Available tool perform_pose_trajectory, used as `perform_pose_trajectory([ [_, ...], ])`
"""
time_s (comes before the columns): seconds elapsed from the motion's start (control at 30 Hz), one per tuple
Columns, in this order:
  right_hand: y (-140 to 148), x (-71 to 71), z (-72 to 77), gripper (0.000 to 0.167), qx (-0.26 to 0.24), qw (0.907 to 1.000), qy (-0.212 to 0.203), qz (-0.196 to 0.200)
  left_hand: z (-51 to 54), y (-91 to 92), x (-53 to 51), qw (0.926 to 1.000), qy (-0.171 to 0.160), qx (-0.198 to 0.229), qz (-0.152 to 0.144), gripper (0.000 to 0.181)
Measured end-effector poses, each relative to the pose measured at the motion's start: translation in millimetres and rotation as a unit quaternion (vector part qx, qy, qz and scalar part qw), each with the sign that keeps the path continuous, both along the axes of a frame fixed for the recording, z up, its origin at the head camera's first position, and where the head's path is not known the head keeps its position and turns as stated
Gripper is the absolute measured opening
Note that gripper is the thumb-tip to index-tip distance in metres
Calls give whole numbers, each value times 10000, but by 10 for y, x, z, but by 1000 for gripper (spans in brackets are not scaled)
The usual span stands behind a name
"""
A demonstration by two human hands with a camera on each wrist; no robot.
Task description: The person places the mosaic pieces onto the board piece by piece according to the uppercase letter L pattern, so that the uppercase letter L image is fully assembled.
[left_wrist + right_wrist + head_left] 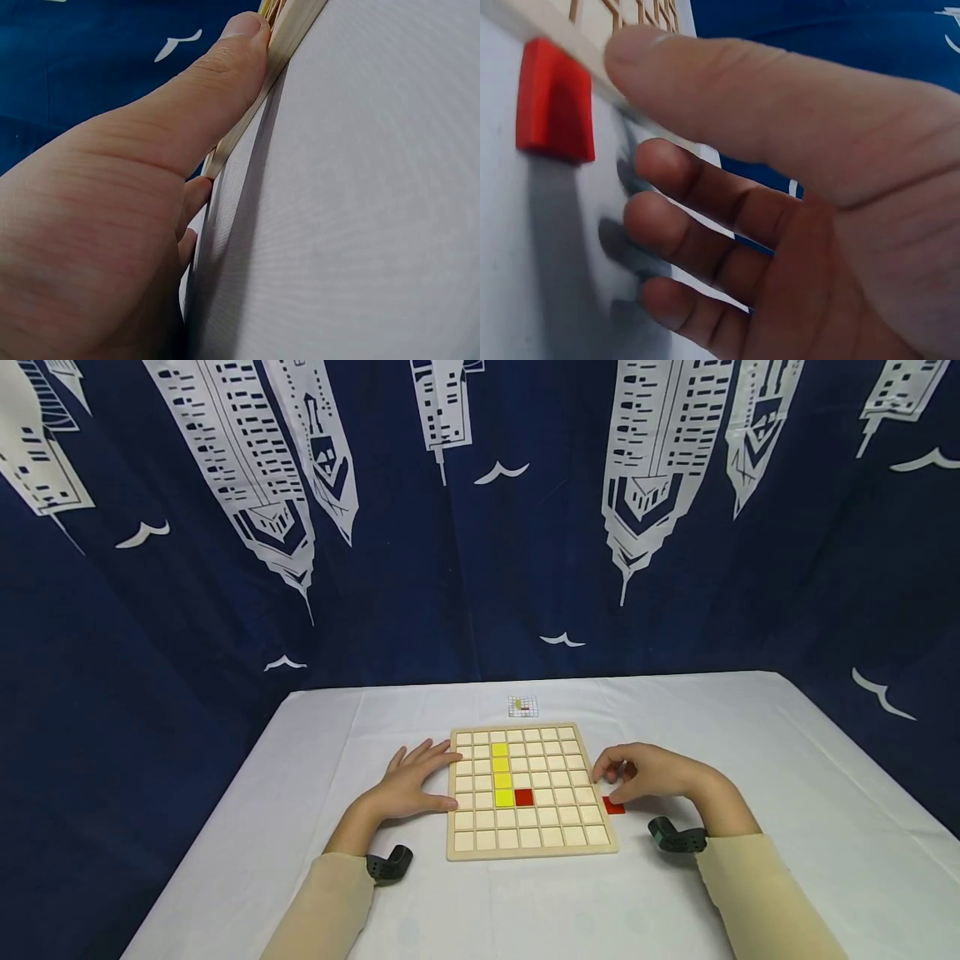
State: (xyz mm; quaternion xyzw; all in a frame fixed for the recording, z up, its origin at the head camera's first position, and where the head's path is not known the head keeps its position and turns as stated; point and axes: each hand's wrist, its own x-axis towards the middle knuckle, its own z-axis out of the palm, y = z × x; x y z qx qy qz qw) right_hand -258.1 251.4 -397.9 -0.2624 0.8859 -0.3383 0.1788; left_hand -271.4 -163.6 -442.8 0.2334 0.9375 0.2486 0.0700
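Observation:
A wooden grid board [534, 857] lies on the table, with several yellow tiles [501, 765] in one column and a red tile [523, 797] beside the lowest of them. My left hand [408, 785] rests against the board's left edge, fingers spread; in the left wrist view its thumb [217, 71] touches the wooden rim. At the board's right edge is my right hand [654, 772], fingers loosely bent with nothing between them. Close by its thumb, a loose red tile [555, 101] sits on the cloth next to the rim, apart from the fingers in the right wrist view.
Beyond the board lies a small printed card [522, 707] with a coloured grid pattern. White cloth [300, 760] covers the table. A dark blue curtain [465, 577] with white building prints hangs behind it. Each wrist wears a black camera [390, 865].

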Motion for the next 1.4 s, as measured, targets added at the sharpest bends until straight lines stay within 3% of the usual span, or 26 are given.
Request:
perform_pose_trajectory([
  [0.23,70,9,-30,31,59,9996,-265,104,-15,-6,-10,10000,-1,-17,3,80],
  [0.57,78,3,-67,33,136,9995,-299,-12,-13,-9,-9,10000,49,-32,2,79],
  [1.03,11,9,-109,30,521,9981,-85,-308,10,5,8,10000,60,-22,-7,78],
  [1.4,-11,-13,-119,24,369,9984,2,-427,11,5,-1,10000,48,-53,30,78],
])
